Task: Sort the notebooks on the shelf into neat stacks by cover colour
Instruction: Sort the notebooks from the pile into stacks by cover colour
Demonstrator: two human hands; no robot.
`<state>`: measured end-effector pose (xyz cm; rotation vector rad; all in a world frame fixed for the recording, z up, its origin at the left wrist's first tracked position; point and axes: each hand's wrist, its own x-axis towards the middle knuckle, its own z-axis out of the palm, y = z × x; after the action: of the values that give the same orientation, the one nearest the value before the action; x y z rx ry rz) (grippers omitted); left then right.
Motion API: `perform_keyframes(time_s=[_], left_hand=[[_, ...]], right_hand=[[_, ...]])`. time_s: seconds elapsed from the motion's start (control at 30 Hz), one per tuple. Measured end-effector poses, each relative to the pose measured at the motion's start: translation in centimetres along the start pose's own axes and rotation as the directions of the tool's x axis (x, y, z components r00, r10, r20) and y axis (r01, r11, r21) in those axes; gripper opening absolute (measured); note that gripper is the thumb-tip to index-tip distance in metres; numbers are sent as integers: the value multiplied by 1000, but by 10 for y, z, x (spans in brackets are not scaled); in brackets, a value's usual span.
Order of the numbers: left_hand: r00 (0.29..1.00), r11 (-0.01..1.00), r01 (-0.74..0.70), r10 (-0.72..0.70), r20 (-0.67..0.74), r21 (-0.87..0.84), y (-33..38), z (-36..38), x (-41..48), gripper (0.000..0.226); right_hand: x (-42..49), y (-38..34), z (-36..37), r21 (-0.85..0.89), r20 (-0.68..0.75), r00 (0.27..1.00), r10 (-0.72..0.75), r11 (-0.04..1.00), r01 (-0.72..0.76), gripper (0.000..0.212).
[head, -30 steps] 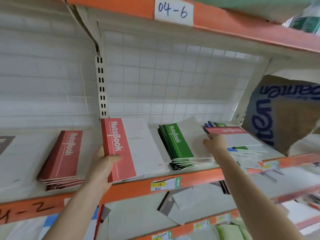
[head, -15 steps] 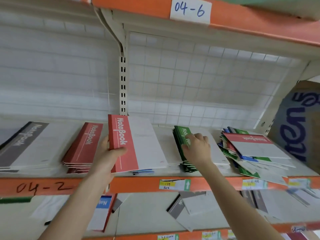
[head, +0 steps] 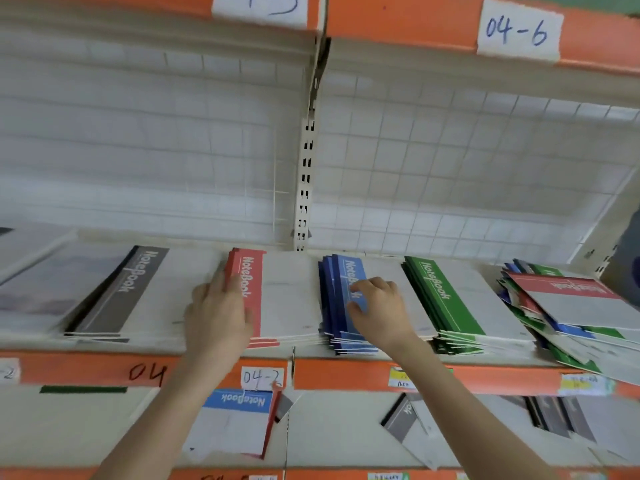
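Observation:
On the orange-edged shelf [head: 346, 374] lie four stacks in a row: grey notebooks [head: 117, 299], red notebooks [head: 277, 299], blue notebooks [head: 332, 306] and green notebooks [head: 440, 299]. A messy mixed pile [head: 571, 306] of red, blue and green covers sits at the far right. My left hand [head: 214, 317] grips the spine edge of the top red notebook, which lies flat on the red stack. My right hand [head: 377, 313] rests on the blue stack with bent fingers touching the top cover.
A slotted upright [head: 304, 188] and a wire grid back the shelf. The lower shelf holds a loose blue notebook [head: 235, 420] and grey ones [head: 405, 420]. Labels read 04-2 [head: 261, 377] and 04-6 [head: 516, 29]. A dark box edge [head: 623, 258] shows at far right.
My left hand carried the red notebook left and laid it on the red stack, uncovering the blue stack. My right hand moved from the mixed pile, over the green stack, onto the blue stack.

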<state>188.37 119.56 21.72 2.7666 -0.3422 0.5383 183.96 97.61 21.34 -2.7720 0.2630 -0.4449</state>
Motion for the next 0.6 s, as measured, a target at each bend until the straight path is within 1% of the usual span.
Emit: perform_keyframes(time_s=[0.07, 0.13, 0.17, 0.23, 0.3, 0.4, 0.5, 0.6], left_hand=[[982, 983, -169, 174, -76, 65, 8, 12, -9, 51], [945, 945, -320, 324, -50, 68, 19, 25, -23, 38], [933, 932, -359, 360, -8, 57, 23, 32, -29, 35], [918, 918, -394, 392, 59, 34, 24, 43, -35, 44], [909, 910, -415, 413, 62, 24, 17, 53, -34, 52], [898, 899, -438, 437, 43, 3, 12, 57, -26, 53], [899, 907, -422, 418, 131, 1, 22, 49, -18, 58], [874, 890, -456, 452, 181, -20, 44, 45, -11, 63]], right_hand=[[-1, -5, 2, -2, 2, 1000, 13, 1000, -13, 34], [-1, -8, 2, 24, -22, 999, 28, 999, -27, 35], [-2, -9, 2, 31, -25, 998, 50, 998, -49, 34], [-5, -10, 1, 43, -31, 996, 81, 996, -80, 35], [-9, -9, -2, 55, -57, 993, 103, 993, -100, 37], [-18, -4, -7, 54, -98, 985, 141, 989, -136, 30], [-26, 8, -13, 65, -145, 974, 175, 984, -168, 28], [-33, 27, -21, 52, -174, 956, 236, 972, -230, 29]])
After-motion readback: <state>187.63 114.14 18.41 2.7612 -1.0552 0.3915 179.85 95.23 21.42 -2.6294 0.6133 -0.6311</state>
